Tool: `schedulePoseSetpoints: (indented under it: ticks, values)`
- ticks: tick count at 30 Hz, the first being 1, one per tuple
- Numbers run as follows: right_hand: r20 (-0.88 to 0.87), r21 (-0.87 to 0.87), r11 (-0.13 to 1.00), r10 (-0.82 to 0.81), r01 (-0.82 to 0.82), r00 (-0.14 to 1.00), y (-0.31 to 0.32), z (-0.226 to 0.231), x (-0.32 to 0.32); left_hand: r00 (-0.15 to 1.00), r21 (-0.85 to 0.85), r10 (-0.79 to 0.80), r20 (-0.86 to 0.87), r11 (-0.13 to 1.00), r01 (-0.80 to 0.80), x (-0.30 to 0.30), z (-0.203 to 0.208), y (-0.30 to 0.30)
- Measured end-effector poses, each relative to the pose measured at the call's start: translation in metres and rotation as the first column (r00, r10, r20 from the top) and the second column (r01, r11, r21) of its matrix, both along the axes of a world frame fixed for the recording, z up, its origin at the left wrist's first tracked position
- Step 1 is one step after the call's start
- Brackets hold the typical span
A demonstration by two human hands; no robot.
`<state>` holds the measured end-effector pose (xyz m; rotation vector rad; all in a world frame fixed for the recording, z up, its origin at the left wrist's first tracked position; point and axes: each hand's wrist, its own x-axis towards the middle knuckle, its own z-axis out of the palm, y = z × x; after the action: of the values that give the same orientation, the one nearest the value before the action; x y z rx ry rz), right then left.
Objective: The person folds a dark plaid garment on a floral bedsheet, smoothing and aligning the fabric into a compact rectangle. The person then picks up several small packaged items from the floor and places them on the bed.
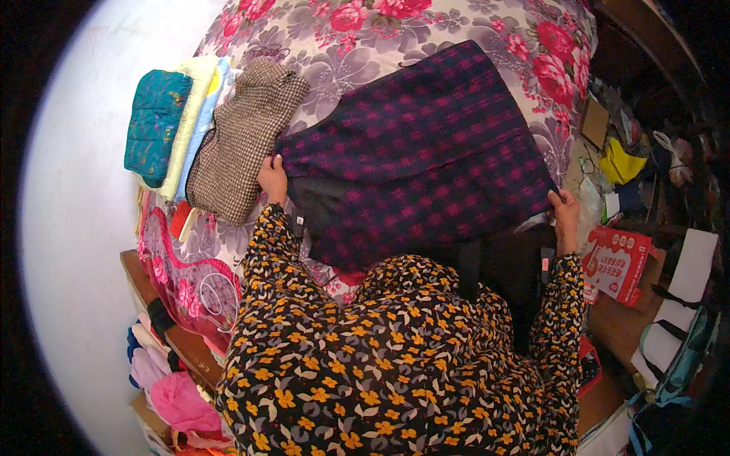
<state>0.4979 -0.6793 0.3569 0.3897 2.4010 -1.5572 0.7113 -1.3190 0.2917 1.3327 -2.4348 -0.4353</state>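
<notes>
A dark navy and magenta checked skirt (426,152) lies spread across the bed, its narrow end to the left and its wide hem to the right. With fingers closed, my left hand (273,181) grips the edge at the narrow end, beside a dark plain patch of cloth. The near corner of the hem is pinched in my right hand (564,218). Just left of the skirt rests a folded brown-and-cream checked garment (247,137). Beyond it, a folded teal cloth (157,125) tops a pale yellow cloth (196,114) and a light blue one.
A flowered sheet (334,72) covers the bed, with a white wall (84,197) on the left. Pink clothes (182,401) are heaped at lower left. On the right are a red-and-white box (614,264), a yellow item (623,161) and a teal bag (683,357).
</notes>
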Motion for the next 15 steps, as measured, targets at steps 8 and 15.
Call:
schedulePoseSetpoints:
  ticks: [8,15]
  values:
    - [0.090,0.037,0.995,0.085,-0.088,0.992,-0.014,0.015,0.000,0.998,0.375,-0.066,0.011,0.925,0.057,0.002,-0.005,-0.010]
    - [0.122,-0.056,0.995,0.089,-0.082,0.989,-0.014,0.015,0.001,0.962,0.786,0.251,-0.112,0.614,-0.069,0.068,-0.006,0.037]
